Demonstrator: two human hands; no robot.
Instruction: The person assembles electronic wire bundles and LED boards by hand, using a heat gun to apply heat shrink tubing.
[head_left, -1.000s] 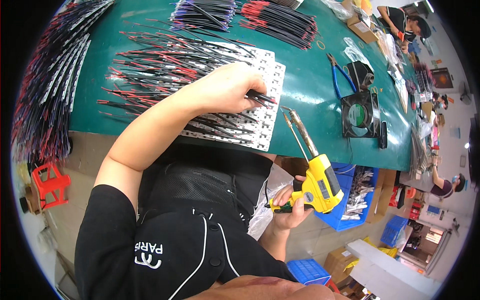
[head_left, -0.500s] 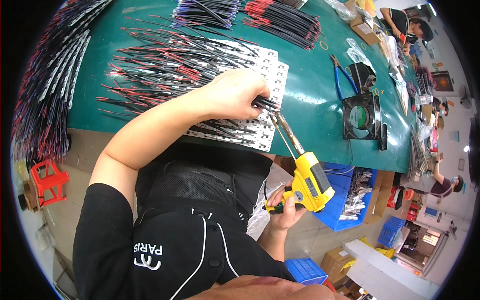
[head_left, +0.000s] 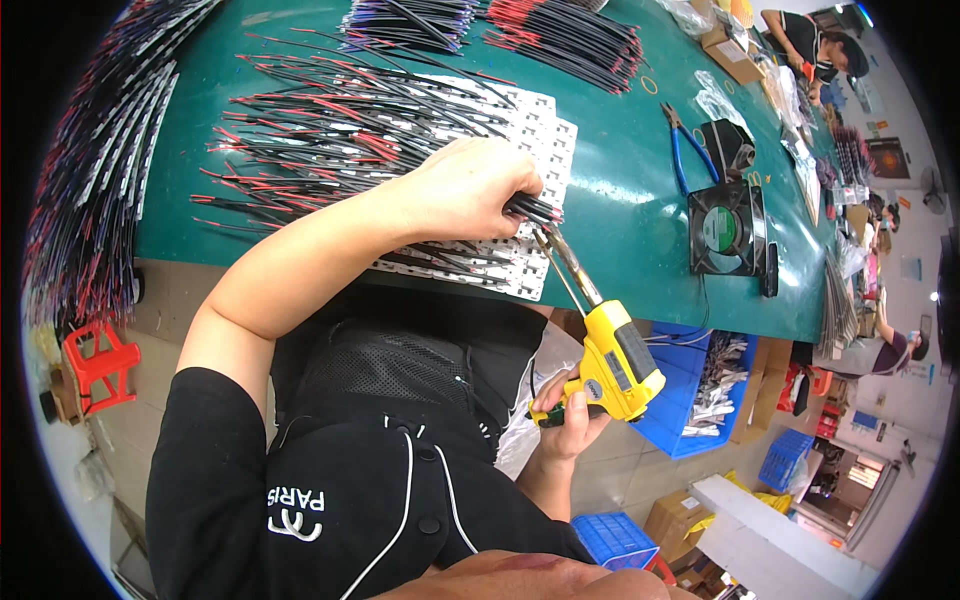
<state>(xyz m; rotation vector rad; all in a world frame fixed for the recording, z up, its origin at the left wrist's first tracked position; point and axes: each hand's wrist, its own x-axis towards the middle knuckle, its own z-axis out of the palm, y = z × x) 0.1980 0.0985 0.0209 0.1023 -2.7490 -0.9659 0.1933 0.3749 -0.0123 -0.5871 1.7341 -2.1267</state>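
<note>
My left hand (head_left: 485, 185) reaches over the bench with its fingers closed on a small bundle of black wires (head_left: 535, 208). The wire ends poke out past the fingertips to the right. Below the bench edge, my right hand (head_left: 570, 415) grips a yellow soldering gun (head_left: 618, 365) by its handle. The gun's metal tip and thin feed tube point up and left, at or very close to the wire ends; whether they touch I cannot tell. Under the left forearm lie white plastic strips (head_left: 540, 130) with slots, covered by many black wires with red ends (head_left: 330, 140).
Bundles of black-and-red wires (head_left: 570, 45) and purple-ended wires (head_left: 410, 22) lie at the back. Blue-handled pliers (head_left: 687, 150) and a black fan (head_left: 725, 230) sit to the right. A blue bin (head_left: 680, 440) of metallic parts stands below the bench edge. Another person (head_left: 820, 50) works at far right.
The soldering gun and my right hand have shifted slightly left, with the tip a little lower against the wire ends. My left hand keeps its hold on the wires, nearly still.
</note>
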